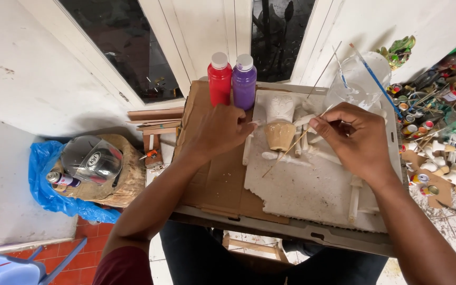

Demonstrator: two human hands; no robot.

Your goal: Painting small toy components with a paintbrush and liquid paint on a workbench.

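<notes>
My left hand (218, 129) rests on a brown cardboard sheet (222, 182), fingertips touching the left edge of a white plaster relief slab (307, 187). On the slab sits a tan-painted cup shape (280, 135) under a white moulded piece (280, 108). My right hand (355, 138) pinches a thin wooden paintbrush (291, 150) whose stick runs down-left across the slab beside the tan cup. Behind my left hand stand a red paint bottle (219, 79) and a purple paint bottle (244, 82), both with white caps.
A clear plastic cup (357, 84) with brushes stands at the slab's far right. Small paint pots and white figurines (439, 153) clutter the floor on the right. A helmet (91, 158) lies on a stump over a blue bag at left. A white door with dark panes is behind.
</notes>
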